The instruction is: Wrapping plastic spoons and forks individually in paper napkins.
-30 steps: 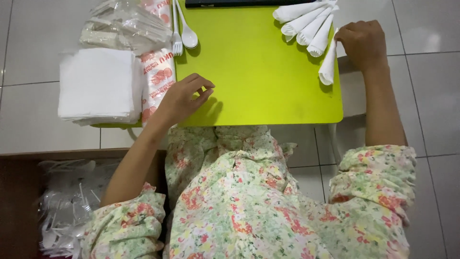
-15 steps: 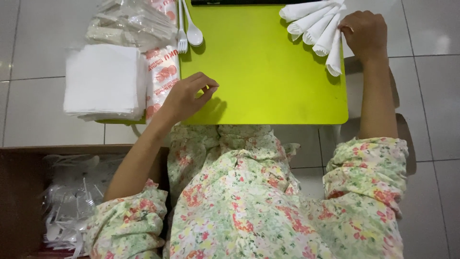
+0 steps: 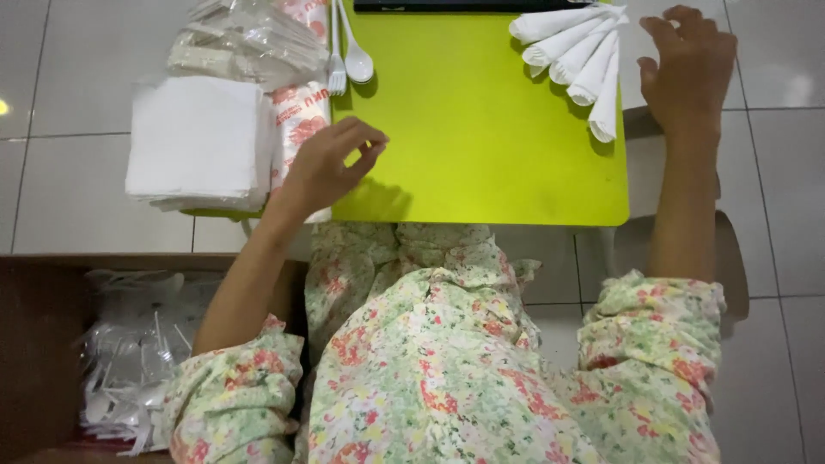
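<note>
My left hand hovers over the left edge of a lime-green table, fingers loosely curled and apart, holding nothing. It lies over red-and-white printed paper sleeves, beside a stack of white napkins. My right hand is spread out beyond the table's right edge, empty, just right of several rolled white napkin bundles. A white plastic fork and a white plastic spoon lie at the table's far left.
Clear plastic packets are piled at the far left of the table. A brown box on the floor at lower left holds wrapped plastic cutlery. A dark flat object lies at the table's far edge. White floor tiles surround the table.
My right hand has let go of the rolled napkin bundle, leaving it with the others, and opened beside them. My left hand stays by the sleeves.
</note>
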